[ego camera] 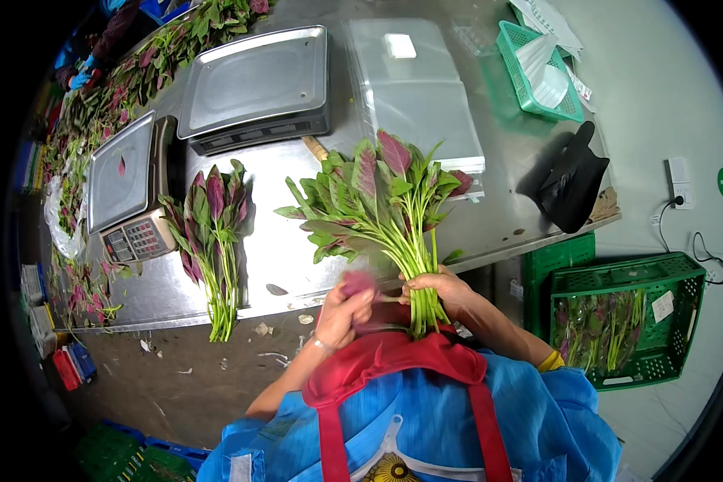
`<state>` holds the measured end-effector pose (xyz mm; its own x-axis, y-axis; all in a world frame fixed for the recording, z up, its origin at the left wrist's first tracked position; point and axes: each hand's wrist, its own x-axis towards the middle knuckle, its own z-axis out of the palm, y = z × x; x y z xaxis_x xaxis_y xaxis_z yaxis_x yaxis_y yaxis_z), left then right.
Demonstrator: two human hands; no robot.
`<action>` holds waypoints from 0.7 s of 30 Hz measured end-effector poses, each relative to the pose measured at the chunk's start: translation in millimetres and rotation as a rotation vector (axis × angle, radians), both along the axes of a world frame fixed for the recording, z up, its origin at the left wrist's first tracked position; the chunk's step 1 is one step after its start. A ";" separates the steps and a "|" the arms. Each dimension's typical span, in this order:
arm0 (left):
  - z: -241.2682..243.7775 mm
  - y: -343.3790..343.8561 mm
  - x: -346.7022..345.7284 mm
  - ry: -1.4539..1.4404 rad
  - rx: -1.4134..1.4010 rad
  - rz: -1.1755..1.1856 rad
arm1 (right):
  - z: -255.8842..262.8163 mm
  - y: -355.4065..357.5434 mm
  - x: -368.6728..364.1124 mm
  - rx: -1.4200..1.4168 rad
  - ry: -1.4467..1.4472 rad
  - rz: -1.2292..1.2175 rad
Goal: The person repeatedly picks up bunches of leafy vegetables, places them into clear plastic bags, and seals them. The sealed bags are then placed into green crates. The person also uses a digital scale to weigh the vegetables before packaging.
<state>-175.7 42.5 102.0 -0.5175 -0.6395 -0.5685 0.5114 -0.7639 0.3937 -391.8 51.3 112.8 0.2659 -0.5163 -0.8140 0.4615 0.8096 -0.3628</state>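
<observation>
My right hand (443,290) grips a bunch of red amaranth (397,211) by its pale green stems, in front of my red apron. The leaves fan out up and to the left, over the table's near part. Beside it, my left hand (344,313) pinches a blurred purple-red amaranth leaf (359,284); its thin stalk reaches towards the right hand. A second amaranth bunch (214,241) lies on the steel table (289,253) to the left, its stem ends jutting past the front edge.
Two weighing scales, one large (259,84) and one with a keypad (126,181), stand left. Clear plastic bags (422,114) lie ahead. A green basket (512,66) and a black object (569,181) are right. A green crate (657,361) holds bagged greens. A co-worker's gloved hand (80,79) shows far left.
</observation>
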 end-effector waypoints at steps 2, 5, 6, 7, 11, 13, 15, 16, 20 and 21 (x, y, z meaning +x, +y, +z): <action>16.2 11.1 34.9 0.036 -0.039 0.007 | -4.7 -0.7 2.2 -0.014 -0.012 -0.013; 20.5 3.9 120.0 -0.181 -0.068 0.281 | 9.0 -3.7 -1.6 -0.079 -0.006 0.024; 54.6 -19.2 142.9 -0.580 -0.240 0.538 | 18.1 -6.8 -0.1 -0.127 0.027 0.059; 55.5 -36.7 200.3 -1.046 -0.265 0.659 | 27.0 -8.1 -3.2 -0.157 0.074 0.120; 62.7 -37.3 386.2 -2.007 -1.268 0.585 | 86.3 -33.8 -29.0 -0.462 0.258 0.217; 63.0 -65.6 327.7 -2.418 -0.806 0.707 | 105.6 -34.4 -55.8 -0.616 0.319 0.204; 17.2 -106.3 299.2 -1.662 -1.159 0.630 | 127.9 -30.1 -90.8 -0.704 0.427 0.014; 21.6 -120.6 227.2 -1.478 -0.945 0.517 | 141.0 -27.9 -109.9 -0.697 0.483 -0.066; 16.8 -149.4 -1.0 -0.799 -0.903 -0.074 | 186.3 -32.8 -178.0 -0.914 0.772 -0.425; 11.9 -156.1 -49.3 -0.636 -0.935 -0.200 | 187.0 -35.7 -199.4 -1.009 0.785 -0.524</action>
